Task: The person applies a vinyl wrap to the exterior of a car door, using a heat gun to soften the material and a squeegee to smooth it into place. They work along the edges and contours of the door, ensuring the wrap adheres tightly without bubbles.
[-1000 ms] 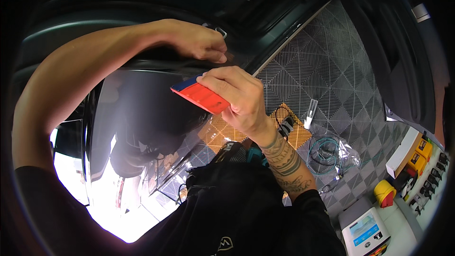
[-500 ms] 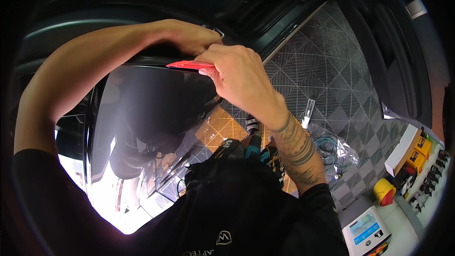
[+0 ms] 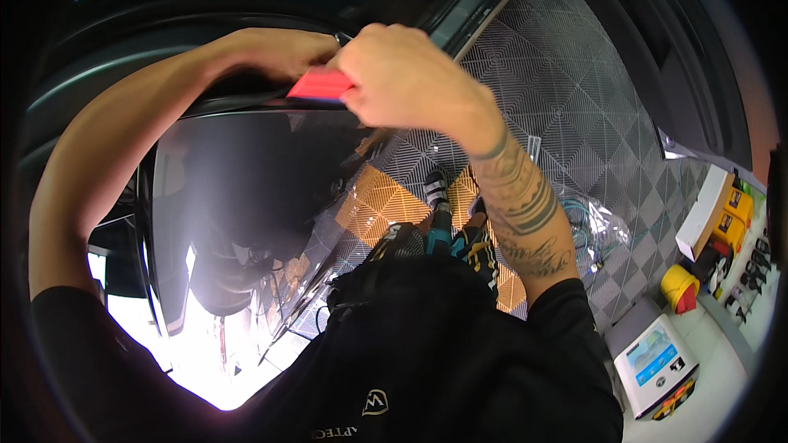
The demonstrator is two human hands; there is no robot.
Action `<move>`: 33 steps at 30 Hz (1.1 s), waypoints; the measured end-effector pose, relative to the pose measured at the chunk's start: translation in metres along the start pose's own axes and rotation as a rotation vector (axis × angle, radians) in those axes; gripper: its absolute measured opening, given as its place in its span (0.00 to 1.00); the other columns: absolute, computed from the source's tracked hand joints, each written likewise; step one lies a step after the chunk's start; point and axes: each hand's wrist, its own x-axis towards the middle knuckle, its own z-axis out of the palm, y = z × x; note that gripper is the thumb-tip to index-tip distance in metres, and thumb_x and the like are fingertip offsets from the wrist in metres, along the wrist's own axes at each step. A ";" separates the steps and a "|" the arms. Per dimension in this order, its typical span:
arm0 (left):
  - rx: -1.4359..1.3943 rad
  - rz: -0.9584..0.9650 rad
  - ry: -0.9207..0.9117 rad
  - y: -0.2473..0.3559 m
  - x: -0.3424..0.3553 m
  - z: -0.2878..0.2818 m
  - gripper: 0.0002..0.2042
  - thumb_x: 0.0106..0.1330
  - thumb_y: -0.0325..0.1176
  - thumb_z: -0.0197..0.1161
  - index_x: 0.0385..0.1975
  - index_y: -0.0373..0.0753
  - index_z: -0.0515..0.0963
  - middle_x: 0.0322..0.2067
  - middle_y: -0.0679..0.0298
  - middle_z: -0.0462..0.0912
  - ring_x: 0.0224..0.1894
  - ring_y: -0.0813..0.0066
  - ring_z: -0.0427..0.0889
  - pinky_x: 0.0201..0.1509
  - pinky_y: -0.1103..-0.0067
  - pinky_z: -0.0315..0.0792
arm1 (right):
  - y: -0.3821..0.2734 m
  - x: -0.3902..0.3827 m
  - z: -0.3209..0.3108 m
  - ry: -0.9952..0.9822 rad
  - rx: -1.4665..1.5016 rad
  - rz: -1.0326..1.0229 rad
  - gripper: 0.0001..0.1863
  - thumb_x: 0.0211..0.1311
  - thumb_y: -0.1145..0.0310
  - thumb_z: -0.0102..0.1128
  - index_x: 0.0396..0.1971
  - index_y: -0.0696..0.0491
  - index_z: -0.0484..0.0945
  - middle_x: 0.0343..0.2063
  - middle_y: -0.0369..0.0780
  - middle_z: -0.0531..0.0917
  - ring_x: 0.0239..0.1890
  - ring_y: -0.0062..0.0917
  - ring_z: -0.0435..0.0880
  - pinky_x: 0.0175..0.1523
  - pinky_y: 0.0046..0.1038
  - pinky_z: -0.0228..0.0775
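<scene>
Nearest, the person's black shirt (image 3: 410, 336) fills the bottom. Beyond it, the right hand (image 3: 402, 74) grips a red scraper (image 3: 318, 84), slightly blurred, its free end pointing left at the upper edge of a glossy black car panel (image 3: 254, 164); whether it touches is unclear. A second ago the scraper was lower, over the panel's face and showing a blue strip; now it is up beside the left hand (image 3: 304, 56), and mostly red shows. The left hand still reaches along that edge; its fingertips are hidden behind the right hand, so I cannot tell whether it holds anything. Farther down are a striped shoe (image 3: 436, 187) on orange floor tiles (image 3: 382, 207), grey tiles (image 3: 566, 98) around them, and, at right, a white machine (image 3: 657, 365) near a yellow-and-red tub (image 3: 680, 288).
</scene>
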 end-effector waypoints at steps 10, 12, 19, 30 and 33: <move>0.051 0.012 -0.033 0.031 0.009 -0.007 0.19 0.69 0.45 0.51 0.24 0.34 0.68 0.16 0.61 0.61 0.20 0.73 0.61 0.26 0.74 0.59 | 0.077 -0.086 0.067 0.164 0.815 0.401 0.20 0.53 0.80 0.52 0.46 0.45 0.70 0.47 0.42 0.69 0.45 0.28 0.78 0.46 0.29 0.71; 0.037 -0.066 -0.068 0.039 0.009 -0.009 0.19 0.69 0.45 0.51 0.23 0.34 0.67 0.16 0.62 0.59 0.20 0.74 0.60 0.25 0.74 0.58 | 0.076 -0.083 0.095 0.118 0.717 0.388 0.15 0.58 0.75 0.55 0.44 0.43 0.72 0.49 0.42 0.66 0.47 0.32 0.77 0.49 0.32 0.69; 0.090 -0.170 -0.041 0.040 0.011 -0.010 0.18 0.69 0.47 0.52 0.28 0.35 0.70 0.20 0.64 0.63 0.25 0.73 0.64 0.31 0.76 0.61 | 0.084 -0.090 0.118 0.019 0.598 0.398 0.08 0.59 0.67 0.59 0.38 0.46 0.81 0.58 0.42 0.62 0.42 0.30 0.78 0.48 0.30 0.71; 0.029 -0.076 0.011 0.025 0.012 -0.005 0.19 0.68 0.47 0.53 0.24 0.35 0.68 0.18 0.67 0.59 0.22 0.77 0.60 0.28 0.77 0.59 | 0.087 -0.103 0.138 0.237 0.427 0.248 0.04 0.56 0.73 0.60 0.32 0.52 0.78 0.54 0.41 0.67 0.40 0.29 0.77 0.44 0.31 0.72; 0.009 -0.142 -0.003 0.043 0.010 -0.007 0.19 0.69 0.46 0.52 0.25 0.34 0.69 0.19 0.65 0.61 0.24 0.77 0.62 0.29 0.77 0.59 | 0.091 -0.093 0.133 0.157 0.350 0.192 0.02 0.57 0.74 0.58 0.30 0.52 0.74 0.52 0.42 0.67 0.43 0.31 0.76 0.43 0.32 0.72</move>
